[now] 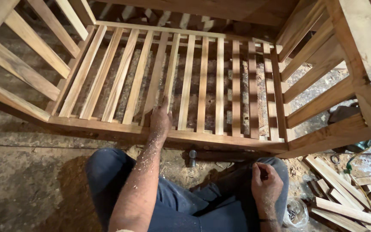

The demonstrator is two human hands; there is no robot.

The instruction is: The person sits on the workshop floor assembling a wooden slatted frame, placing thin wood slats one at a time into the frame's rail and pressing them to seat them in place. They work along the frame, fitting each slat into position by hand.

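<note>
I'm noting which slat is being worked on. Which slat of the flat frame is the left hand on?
The left hand rests on the slat just left of the frame's middle, at its near end; the other slats are untouched.

The left hand [159,120] is resting flat on the slatted wooden frame [202,86], its fingers [164,103] lying along one slat near the frame's front rail [108,126]. Sawdust is clinging to the forearm. The right hand [266,180] is sitting loosely curled on the person's dark trousers [181,206], well below the frame and apart from it. A small hammer [192,157] is lying on the dirt floor [26,180] just under the front rail. Loose wooden strips [344,202] are lying to the right, below the frame's corner post [366,56].
</note>
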